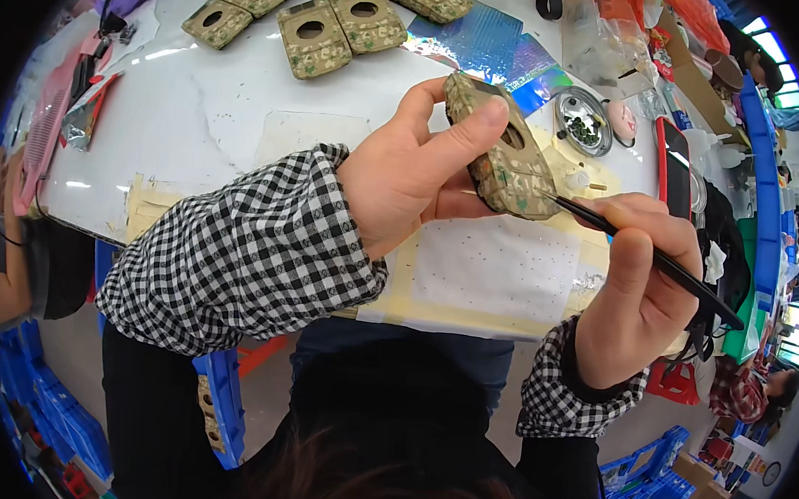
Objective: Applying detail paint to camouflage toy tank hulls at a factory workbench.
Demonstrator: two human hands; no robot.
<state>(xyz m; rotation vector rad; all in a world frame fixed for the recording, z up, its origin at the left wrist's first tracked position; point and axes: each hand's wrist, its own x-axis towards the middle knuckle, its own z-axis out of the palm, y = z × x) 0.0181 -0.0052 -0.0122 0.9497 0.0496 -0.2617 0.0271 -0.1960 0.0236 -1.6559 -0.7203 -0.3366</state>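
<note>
My left hand (414,163) is closed around a tan and green camouflage model tank hull (520,179), thumb across its top beside the round opening. The hull is tilted above the table. Pinched in my right hand (640,273) are slim black tweezers (690,284), their fine tip at the hull's near end. Whether the tip touches the surface, or holds anything, is too small to tell. Beneath both hands lies a white paper sheet (494,274) dotted with tiny dark specks. To the right of the hull stands a round clear dish (583,122) with small dark green pieces inside.
Several more camouflage hulls (366,19) sit at the far side of the white table (217,87). Shiny blue holographic sheets (472,39) lie beside them. A red-edged phone (674,166) and clear plastic bags (604,47) crowd the right. Other people are at both sides.
</note>
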